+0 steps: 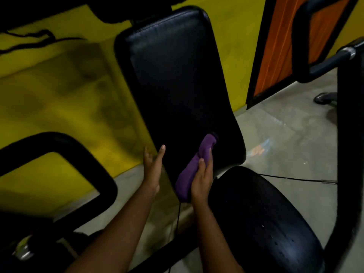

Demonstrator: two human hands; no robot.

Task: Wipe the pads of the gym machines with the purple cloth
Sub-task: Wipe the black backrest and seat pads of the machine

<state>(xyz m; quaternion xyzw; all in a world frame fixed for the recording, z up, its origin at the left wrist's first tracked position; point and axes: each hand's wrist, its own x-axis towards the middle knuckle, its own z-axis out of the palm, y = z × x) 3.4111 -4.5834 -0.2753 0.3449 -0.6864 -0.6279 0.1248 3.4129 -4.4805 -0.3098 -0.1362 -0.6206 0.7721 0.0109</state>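
**Wiping a gym machine, head view.** Nearest, below and to the right of the back pad (177, 75), lies the rounded seat pad (256, 213). Its surface is dotted with pale specks, and it appears not yet wiped.

Both forearms reach toward the back pad's lower end. The right hand (201, 178) grips the purple cloth (194, 168), thumb on the near face and fingers behind. It holds the bunched cloth against the lower part of the back pad, near its bottom edge. The left hand (152, 168), fingers straight, stands at the back pad's left edge; whether it touches the pad cannot be told. The two hands are apart.

The back pad's upper part shows no marks, though blur and dim light prevent a firm reading. Beyond the back pad are a yellow wall (59, 85) to its left and an orange door (275, 46) to its right.

Judged stage: the back pad is nearly covered, with the seat pad and any other machines left to do.
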